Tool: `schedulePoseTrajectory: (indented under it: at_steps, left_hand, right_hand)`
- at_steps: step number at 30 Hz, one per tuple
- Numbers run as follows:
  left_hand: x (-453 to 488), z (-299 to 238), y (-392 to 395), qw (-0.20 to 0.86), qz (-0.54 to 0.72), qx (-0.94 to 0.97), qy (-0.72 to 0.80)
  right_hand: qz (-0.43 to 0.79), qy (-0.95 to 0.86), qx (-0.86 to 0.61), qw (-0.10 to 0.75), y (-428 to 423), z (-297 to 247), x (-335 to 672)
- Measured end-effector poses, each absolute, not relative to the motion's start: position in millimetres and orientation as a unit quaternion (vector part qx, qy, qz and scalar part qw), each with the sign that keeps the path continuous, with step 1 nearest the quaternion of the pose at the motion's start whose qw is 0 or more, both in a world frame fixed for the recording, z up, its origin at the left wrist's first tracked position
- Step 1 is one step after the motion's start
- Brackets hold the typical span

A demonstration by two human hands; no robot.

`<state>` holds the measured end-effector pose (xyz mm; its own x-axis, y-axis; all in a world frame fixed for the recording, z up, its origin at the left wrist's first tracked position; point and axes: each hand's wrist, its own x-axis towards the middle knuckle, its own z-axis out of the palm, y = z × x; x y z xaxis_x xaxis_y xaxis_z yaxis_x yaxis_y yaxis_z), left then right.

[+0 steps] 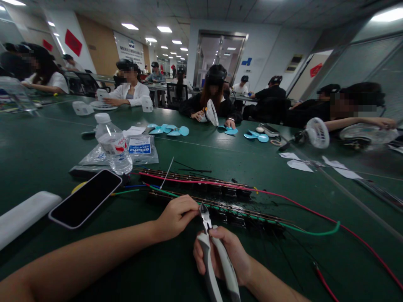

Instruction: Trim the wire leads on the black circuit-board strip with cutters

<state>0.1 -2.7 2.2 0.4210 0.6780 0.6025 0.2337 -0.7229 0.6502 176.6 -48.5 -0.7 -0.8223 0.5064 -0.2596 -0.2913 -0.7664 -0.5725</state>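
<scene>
My right hand (pixel 233 251) grips a pair of diagonal cutters (pixel 206 241) with light grey handles. The cutter jaws point away from me and sit beside the fingertips of my left hand (pixel 176 216). Those left fingers are pinched together at the near black strip (pixel 236 212), which carries a green wire (pixel 261 219). What lies between them is hidden. Just behind runs a second black strip (pixel 192 178) with a red wire (pixel 226 184) along it. A pale cable tie (pixel 166 172) sticks up from the strips.
To the left lie a phone (pixel 86 199), a white bar-shaped object (pixel 25 214) and an upright water bottle (pixel 113 144) by plastic bags (pixel 145 155). Blue fan blades (pixel 176 131) rest farther back. A co-worker (pixel 214 96) across the table handles a white fan (pixel 211 112).
</scene>
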Motion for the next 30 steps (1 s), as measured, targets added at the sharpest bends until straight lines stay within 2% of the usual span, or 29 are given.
schedulePoseTrajectory:
  at_steps: [14,23,30]
  left_hand:
    - [1.7,2.9,-3.8,0.244,0.483,0.786,0.297]
    - [3.7,-1.3,-3.6,0.286,0.491,0.741,0.358]
    - [2.2,-0.1,-3.0,0.278,0.49,0.756,0.334]
  right_hand:
    - [0.905,-0.259,-0.227,0.25,-48.0,3.2,175.7]
    - [0.907,-0.257,-0.229,0.242,-46.4,1.7,176.9]
    - [0.923,-0.256,-0.19,0.214,-48.7,7.6,175.2]
